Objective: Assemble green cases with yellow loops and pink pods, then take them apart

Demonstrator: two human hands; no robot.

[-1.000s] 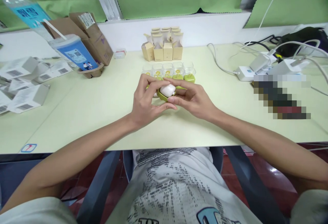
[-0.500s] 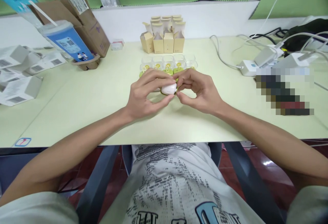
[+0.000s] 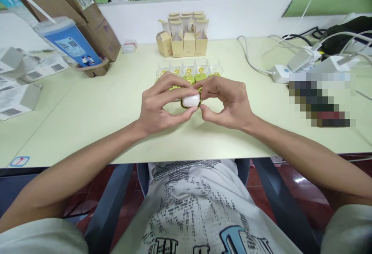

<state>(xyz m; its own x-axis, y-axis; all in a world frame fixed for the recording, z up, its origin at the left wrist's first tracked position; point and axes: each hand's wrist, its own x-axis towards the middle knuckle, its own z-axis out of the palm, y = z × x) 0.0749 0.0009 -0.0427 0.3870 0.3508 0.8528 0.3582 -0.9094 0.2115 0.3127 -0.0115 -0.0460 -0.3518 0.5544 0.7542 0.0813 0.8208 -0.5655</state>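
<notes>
A small white rounded case (image 3: 191,100), looking like an earbud case, sits in a thin olive-green cover whose rim shows around it. My left hand (image 3: 164,103) grips its left side, fingers along the top edge and thumb underneath. On the right edge, my right hand (image 3: 228,101) pinches the cover with curled fingers and thumb. Just behind my hands stand clear plastic cups (image 3: 201,65) with yellow marks. Several lime-green cases (image 3: 200,76) lie in front of the cups, partly hidden by my fingers.
Open tan cardboard boxes (image 3: 183,45) stand together against the wall. At left are a blue drink cup (image 3: 71,43) in a holder, a brown carton (image 3: 101,33) and white boxes (image 3: 19,101). Chargers (image 3: 280,73) and cables lie at right beside a pixelated patch.
The white case has turned a little, so more of its white face and green rim shows. Both hands keep their grip. The view has shifted slightly.
</notes>
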